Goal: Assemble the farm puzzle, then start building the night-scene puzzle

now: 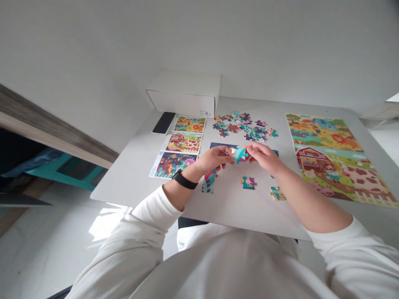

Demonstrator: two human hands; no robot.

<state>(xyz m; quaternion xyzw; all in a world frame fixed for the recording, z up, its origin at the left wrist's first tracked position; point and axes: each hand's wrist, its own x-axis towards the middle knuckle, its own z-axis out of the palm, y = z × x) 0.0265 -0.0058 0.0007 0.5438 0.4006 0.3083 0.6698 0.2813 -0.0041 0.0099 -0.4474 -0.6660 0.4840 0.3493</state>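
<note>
Here both hands meet over the middle of the bench (134,174). The left hand (215,160) and the right hand (263,155) pinch a teal puzzle piece (239,154) between their fingertips, held just above the surface. Whether a second piece sits behind it cannot be told.

Judging by this grip, the work would go best with light fingertip pressure, turning the piece flat so its tabs can be checked against the picture sheets (181,145) at nine o'clock. It should be seated without forcing.

Loose pieces (245,126) lie at twelve o'clock, a finished puzzle (336,160) at three o'clock, and a stray piece (248,182) at six o'clock. The white box (183,97) at eleven o'clock carries a small label, too small to read, and no other writing or brand is legible.
</note>
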